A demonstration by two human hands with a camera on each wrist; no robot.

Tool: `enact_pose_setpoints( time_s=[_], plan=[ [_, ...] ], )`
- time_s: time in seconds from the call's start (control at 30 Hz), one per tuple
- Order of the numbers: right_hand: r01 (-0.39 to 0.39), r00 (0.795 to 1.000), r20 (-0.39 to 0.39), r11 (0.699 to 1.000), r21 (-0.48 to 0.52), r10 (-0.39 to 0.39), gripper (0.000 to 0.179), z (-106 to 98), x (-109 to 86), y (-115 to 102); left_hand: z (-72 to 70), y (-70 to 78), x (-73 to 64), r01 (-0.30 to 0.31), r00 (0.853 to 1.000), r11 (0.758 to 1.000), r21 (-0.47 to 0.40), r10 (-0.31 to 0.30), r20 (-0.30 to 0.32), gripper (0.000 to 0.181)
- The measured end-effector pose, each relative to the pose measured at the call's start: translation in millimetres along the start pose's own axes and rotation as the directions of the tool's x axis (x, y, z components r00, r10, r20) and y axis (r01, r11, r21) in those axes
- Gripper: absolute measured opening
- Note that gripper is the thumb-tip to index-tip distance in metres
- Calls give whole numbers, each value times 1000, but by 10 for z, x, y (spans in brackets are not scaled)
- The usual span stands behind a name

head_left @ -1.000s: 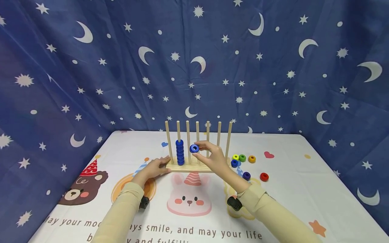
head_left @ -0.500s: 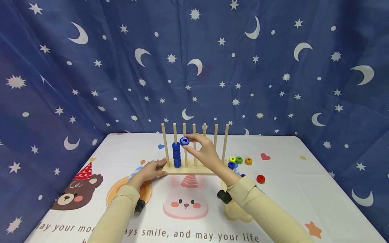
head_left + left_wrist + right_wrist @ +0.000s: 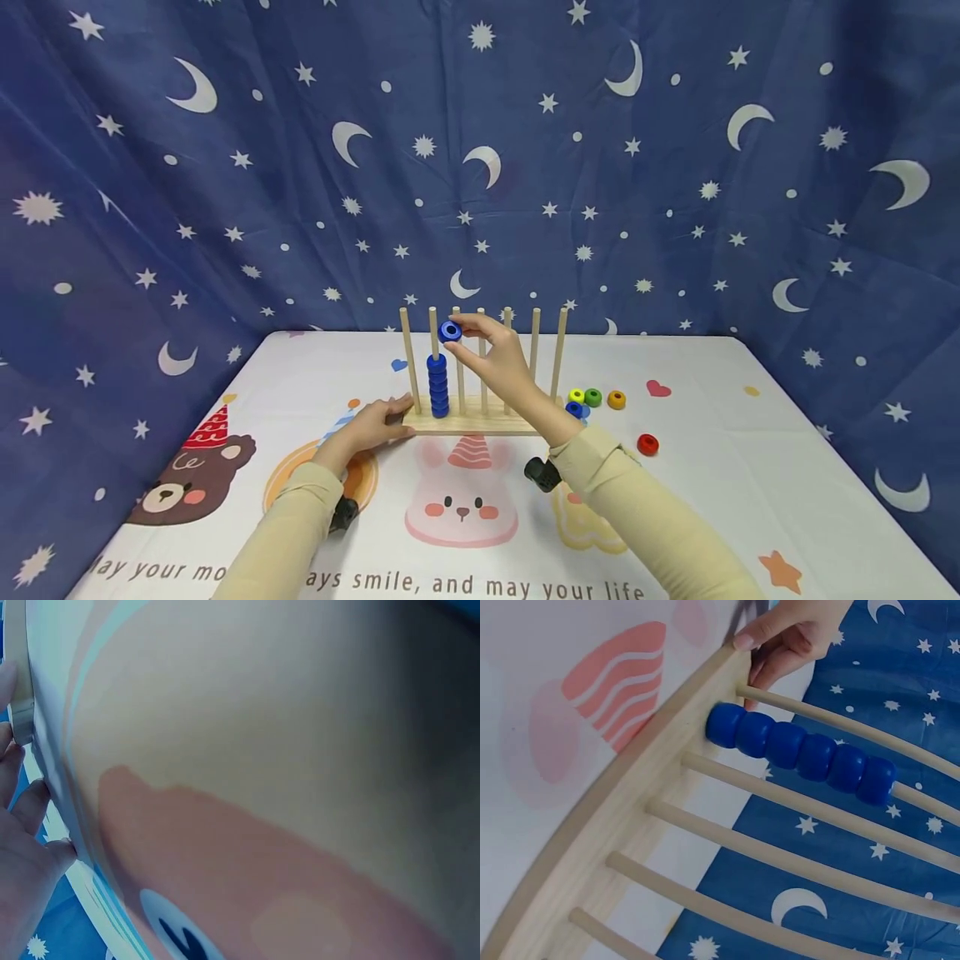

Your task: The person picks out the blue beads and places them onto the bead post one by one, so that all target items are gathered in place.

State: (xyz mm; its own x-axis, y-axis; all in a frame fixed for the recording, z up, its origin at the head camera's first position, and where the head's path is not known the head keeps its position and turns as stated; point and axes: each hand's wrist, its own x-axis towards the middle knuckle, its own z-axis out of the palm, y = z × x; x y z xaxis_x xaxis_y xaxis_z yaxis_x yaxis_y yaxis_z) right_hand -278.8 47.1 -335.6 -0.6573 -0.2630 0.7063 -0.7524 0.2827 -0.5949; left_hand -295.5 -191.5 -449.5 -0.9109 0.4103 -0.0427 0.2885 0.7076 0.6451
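A wooden peg abacus [image 3: 480, 426] stands on the table with a row of upright pegs. Several blue beads [image 3: 438, 387] are stacked on its second peg from the left, which the right wrist view also shows. My right hand [image 3: 498, 358] pinches a loose blue bead [image 3: 450, 332] between thumb and fingers, close beside the upper part of that peg, with the hole facing the head camera. At the left end of the base my left hand [image 3: 375, 423] grips the wood, thumb in front and fingers [image 3: 776, 671] behind. The left wrist view catches only part of this hand.
Right of the abacus lie loose beads: yellow [image 3: 576, 396], green [image 3: 593, 397], orange [image 3: 617, 400], blue [image 3: 574, 410] and red [image 3: 648, 444]. A printed white cloth [image 3: 697, 500] covers the table. Behind it hangs a blue curtain [image 3: 525, 167] with moons and stars.
My right hand has moved left and up with the blue bead, from in front of the middle pegs to beside the second peg. My left hand keeps its grip on the base.
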Motion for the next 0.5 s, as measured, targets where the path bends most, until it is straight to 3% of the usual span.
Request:
enact_pose_setpoints(
  time_s=[0.33, 0.5],
  plan=[
    [-9, 1000, -1, 999, -38, 9, 35, 46, 123, -67, -8, 18, -2, 33, 999, 999, -1, -33, -4, 60],
    [2, 1000, -10, 997, -79, -2, 34, 37, 214, -105, 4, -13, 9, 17, 1000, 1000, 15, -17, -12, 59]
  ],
)
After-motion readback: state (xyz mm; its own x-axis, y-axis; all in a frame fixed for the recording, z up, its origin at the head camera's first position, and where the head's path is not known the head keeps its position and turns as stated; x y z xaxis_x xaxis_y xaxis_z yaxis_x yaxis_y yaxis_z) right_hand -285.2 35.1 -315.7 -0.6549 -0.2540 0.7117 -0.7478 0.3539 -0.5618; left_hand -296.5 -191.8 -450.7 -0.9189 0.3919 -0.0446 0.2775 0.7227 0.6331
